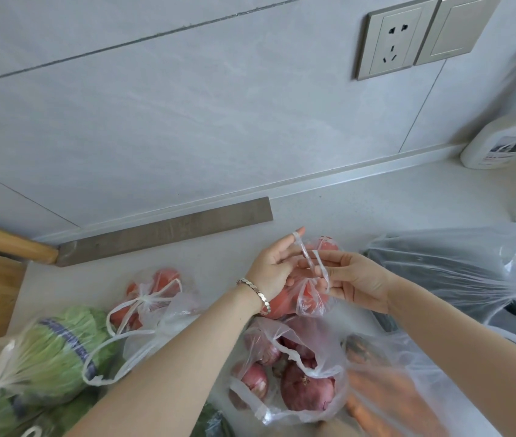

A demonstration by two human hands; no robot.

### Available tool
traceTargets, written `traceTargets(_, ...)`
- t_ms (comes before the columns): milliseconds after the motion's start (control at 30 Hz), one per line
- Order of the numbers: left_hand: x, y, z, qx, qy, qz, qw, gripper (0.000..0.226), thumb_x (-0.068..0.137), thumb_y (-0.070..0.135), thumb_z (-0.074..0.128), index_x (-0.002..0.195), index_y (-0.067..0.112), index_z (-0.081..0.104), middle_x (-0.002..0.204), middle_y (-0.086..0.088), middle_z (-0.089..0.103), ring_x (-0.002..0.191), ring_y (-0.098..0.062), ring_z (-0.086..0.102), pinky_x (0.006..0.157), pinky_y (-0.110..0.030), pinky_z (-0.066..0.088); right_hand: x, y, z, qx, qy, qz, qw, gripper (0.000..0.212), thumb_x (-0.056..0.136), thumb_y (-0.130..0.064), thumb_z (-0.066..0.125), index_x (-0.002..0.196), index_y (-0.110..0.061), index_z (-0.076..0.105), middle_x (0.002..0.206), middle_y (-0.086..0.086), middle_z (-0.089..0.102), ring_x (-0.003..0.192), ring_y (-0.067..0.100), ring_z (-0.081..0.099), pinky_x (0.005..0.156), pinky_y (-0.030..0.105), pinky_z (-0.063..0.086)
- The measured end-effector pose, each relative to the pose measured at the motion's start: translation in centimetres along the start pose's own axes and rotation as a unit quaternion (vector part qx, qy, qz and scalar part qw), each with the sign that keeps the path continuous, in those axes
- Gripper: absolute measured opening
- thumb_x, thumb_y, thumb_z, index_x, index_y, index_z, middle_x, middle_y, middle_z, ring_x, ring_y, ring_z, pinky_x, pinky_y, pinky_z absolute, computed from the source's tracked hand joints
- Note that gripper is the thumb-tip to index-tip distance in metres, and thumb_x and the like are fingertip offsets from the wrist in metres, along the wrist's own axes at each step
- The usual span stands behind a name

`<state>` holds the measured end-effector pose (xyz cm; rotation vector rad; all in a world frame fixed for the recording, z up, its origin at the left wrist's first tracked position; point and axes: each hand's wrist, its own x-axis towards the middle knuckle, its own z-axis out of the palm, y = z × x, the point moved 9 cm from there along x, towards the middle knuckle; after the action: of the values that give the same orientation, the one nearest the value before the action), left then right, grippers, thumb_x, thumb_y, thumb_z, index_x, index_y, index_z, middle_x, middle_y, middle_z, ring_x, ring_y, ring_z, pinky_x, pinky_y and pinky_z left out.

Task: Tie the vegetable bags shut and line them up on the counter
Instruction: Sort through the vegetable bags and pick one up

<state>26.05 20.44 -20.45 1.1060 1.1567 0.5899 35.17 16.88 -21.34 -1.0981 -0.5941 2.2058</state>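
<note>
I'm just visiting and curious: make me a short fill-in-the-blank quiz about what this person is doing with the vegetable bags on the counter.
1. Both hands, the left hand and the right hand, hold the handles of a bag of ____.
2. The tomato bag to the left is already ____ shut.
3. The bag of red onions nearest the person is still ____.
4. On the left wrist sits a silver ____.

Missing words: tomatoes; tied; open; bracelet
</note>
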Motion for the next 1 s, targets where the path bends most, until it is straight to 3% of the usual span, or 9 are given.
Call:
traceTargets(133, 0.7, -0.8, 0.5, 0.056, -0.046, -0.037, 0.997, 0.067, 0.089, -0.006, 0.041, 0.129, 0.048, 0.039, 0.097, 0.005, 0.059, 0.048, -0.004, 0.036, 0.044, -0.015, 0.029, -0.3, 0.0, -0.1, -0.013, -0.006, 0.008, 1.0, 0.038, 0.075, 0.004, 0.059, 0.11, -0.009, 0.064, 0.071, 0.001, 0.072, 0.057, 0.008, 0.067, 0.058, 0.018, 0.058)
traceTargets(300, 1.2, -0.2, 1.0, 0.204, -0.065, -0.001, 0.977, 0.064, 0.091, -0.006, 0.043, 0.142, 0.031, 0.031, 0.085, 0.001, 0.051, 0.049, -0.003, 0.031, 0.046, -0.008, 0.034, 0.0, -0.2, -0.2, -0.099, 0.017, 0.014, 0.995, 0.03, 0.076, 0.005, 0.064, 0.1, -0.013, 0.07, 0.072, 0.0, 0.069, 0.065, 0.01, 0.064, 0.067, 0.019, 0.058)
traceTargets(400, 1.2, 0.2, 1.0, 0.233, -0.06, 0.035, 0.97, 0.066, 0.086, 0.0, 0.056, 0.14, 0.031, 0.034, 0.088, 0.003, 0.05, 0.056, -0.003, 0.037, 0.061, -0.008, 0.041, 0.4, 0.2, -0.3, -0.117, 0.026, 0.029, 0.992, 0.033, 0.061, -0.014, 0.074, 0.094, -0.013, 0.069, 0.074, 0.0, 0.067, 0.066, 0.01, 0.061, 0.075, 0.02, 0.055)
traceTargets(500, 1.0, 0.4, 0.8, 0.247, -0.025, 0.05, 0.967, 0.056, 0.081, 0.004, 0.064, 0.131, 0.025, 0.049, 0.072, 0.01, 0.047, 0.062, -0.005, 0.044, 0.073, -0.023, 0.046, 0.6, 0.7, -0.8, -0.176, 0.044, 0.053, 0.982, 0.032, 0.068, -0.019, 0.075, 0.095, -0.006, 0.064, 0.082, 0.005, 0.064, 0.069, 0.01, 0.06, 0.076, 0.021, 0.056)
traceTargets(600, 0.2, 1.1, -0.7, 0.279, 0.049, 0.053, 0.957, 0.021, 0.08, 0.009, 0.065, 0.098, 0.019, 0.07, 0.064, 0.005, 0.052, 0.059, -0.01, 0.046, 0.063, -0.022, 0.042, 0.0, -0.2, -2.9, -0.205, 0.149, 0.032, 0.967, 0.013, 0.083, -0.008, 0.065, 0.095, -0.005, 0.062, 0.078, 0.003, 0.059, 0.06, 0.009, 0.056, 0.063, 0.02, 0.055)
traceTargets(667, -0.6, 1.4, -1.9, 0.291, 0.068, 0.051, 0.953, 0.011, 0.079, 0.016, 0.069, 0.07, 0.022, 0.068, 0.064, 0.003, 0.058, 0.062, -0.009, 0.049, 0.063, -0.019, 0.039, -0.6, -0.7, -4.8, -0.106, 0.207, 0.006, 0.972, 0.006, 0.086, -0.007, 0.057, 0.088, -0.003, 0.062, 0.072, 0.004, 0.052, 0.059, 0.013, 0.047, 0.055, 0.019, 0.049)
traceTargets(800, -2.1, 1.7, -3.0, 0.164, 0.035, 0.048, 0.985, 0.028, 0.078, 0.012, 0.07, 0.052, 0.018, 0.061, 0.056, 0.011, 0.061, 0.06, 0.0, 0.056, 0.064, -0.011, 0.043, -0.4, 0.5, -5.3, 0.153, 0.194, -0.005, 0.969, 0.024, 0.089, -0.011, 0.04, 0.065, -0.01, 0.046, 0.062, 0.005, 0.047, 0.067, 0.02, 0.046, 0.069, 0.031, 0.042)
traceTargets(900, -2.4, 1.5, -1.4, 0.185, 0.005, 0.024, 0.982, 0.024, 0.086, 0.02, 0.062, 0.063, 0.016, 0.069, 0.055, 0.003, 0.064, 0.053, -0.006, 0.055, 0.059, -0.017, 0.045, 0.8, 0.5, -4.7, 0.176, 0.174, -0.003, 0.969, 0.029, 0.088, -0.014, 0.044, 0.059, -0.015, 0.043, 0.042, -0.003, 0.038, 0.056, 0.016, 0.039, 0.056, 0.024, 0.034)
traceTargets(1000, -1.8, 1.8, 0.1, 0.387, -0.042, 0.061, 0.919, 0.023, 0.09, 0.03, 0.056, 0.099, 0.017, 0.072, 0.085, -0.005, 0.071, 0.08, -0.015, 0.063, 0.083, -0.033, 0.05, 1.8, -0.7, -5.8, 0.006, 0.195, 0.019, 0.981, 0.023, 0.087, -0.016, 0.055, 0.064, -0.015, 0.049, 0.046, -0.004, 0.04, 0.046, 0.01, 0.038, 0.039, 0.018, 0.027)
